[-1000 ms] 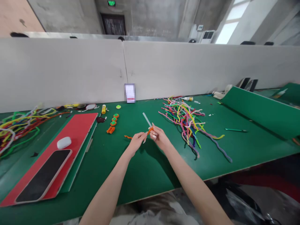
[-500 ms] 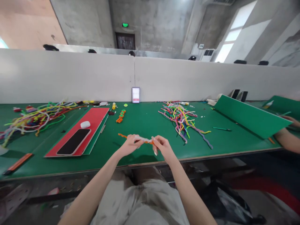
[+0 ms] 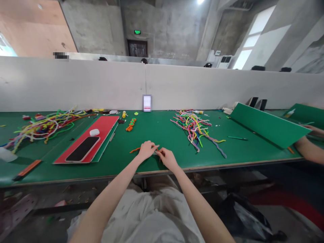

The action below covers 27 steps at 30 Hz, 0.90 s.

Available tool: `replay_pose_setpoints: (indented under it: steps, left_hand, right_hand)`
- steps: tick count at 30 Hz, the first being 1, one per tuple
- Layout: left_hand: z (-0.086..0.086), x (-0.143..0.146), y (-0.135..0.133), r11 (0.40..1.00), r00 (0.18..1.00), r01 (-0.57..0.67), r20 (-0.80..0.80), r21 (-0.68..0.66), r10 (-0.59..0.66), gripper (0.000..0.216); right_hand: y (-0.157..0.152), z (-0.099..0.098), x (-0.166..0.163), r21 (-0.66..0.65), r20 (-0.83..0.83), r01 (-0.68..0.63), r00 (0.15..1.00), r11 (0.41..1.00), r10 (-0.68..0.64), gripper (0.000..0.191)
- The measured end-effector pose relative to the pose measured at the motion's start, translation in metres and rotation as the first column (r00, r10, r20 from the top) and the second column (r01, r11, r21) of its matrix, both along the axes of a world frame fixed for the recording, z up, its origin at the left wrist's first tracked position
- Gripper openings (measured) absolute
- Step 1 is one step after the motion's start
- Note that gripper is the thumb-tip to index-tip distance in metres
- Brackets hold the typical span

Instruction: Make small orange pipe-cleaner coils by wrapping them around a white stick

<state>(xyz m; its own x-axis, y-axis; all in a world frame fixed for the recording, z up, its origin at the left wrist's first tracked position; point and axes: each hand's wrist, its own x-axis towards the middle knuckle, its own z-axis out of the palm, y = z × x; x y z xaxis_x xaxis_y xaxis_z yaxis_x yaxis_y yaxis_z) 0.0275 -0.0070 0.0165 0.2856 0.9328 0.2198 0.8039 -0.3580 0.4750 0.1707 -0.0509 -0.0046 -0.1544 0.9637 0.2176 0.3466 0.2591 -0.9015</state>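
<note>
At table (image 3: 155, 130), fingers (image 3: 162, 152) holding orange strand (image 3: 135, 150)

The left hand (image 3: 146, 150) seemingly hides some orange pipe cleaner (image 3: 134, 150)

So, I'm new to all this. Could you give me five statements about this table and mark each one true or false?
1. An orange fuzzy stem sticks out to the left of the left hand. True.
2. The right hand is far away from the left hand. False: the right hand is close beside it.
3. A phone with a dark screen lies on a red board. True.
4. The thin green stick lies on the red board. False: the thin green stick lies on the table, right of the colourful tangle of stems.
5. A small white case rests on the red board. True.
</note>
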Motion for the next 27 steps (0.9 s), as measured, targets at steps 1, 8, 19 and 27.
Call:
replay_pose_setpoints:
  steps: [1,8,19,27]
  left_hand:
    - [-0.004,0.002,-0.001,0.999,0.999,-0.039,-0.006,0.034,0.039,0.038]
    - [-0.009,0.007,-0.008,0.968,0.994,-0.104,-0.019,0.228,0.111,0.033]
    - [-0.006,0.007,-0.017,0.892,0.994,-0.032,-0.083,0.452,0.078,0.030]
    - [-0.005,0.005,-0.021,0.893,0.999,-0.023,-0.012,0.449,0.031,0.028]
  right_hand:
    - [0.005,-0.003,-0.001,-0.009,-0.013,0.004,1.000,1.000,-0.005,0.026]
    - [0.013,-0.009,0.000,-0.082,-0.114,0.048,0.992,0.995,-0.058,0.028]
    - [0.018,-0.007,0.005,-0.107,0.001,-0.077,0.997,0.991,0.077,0.032]
    - [0.017,-0.005,0.003,-0.103,0.050,-0.092,0.994,0.990,0.098,0.030]
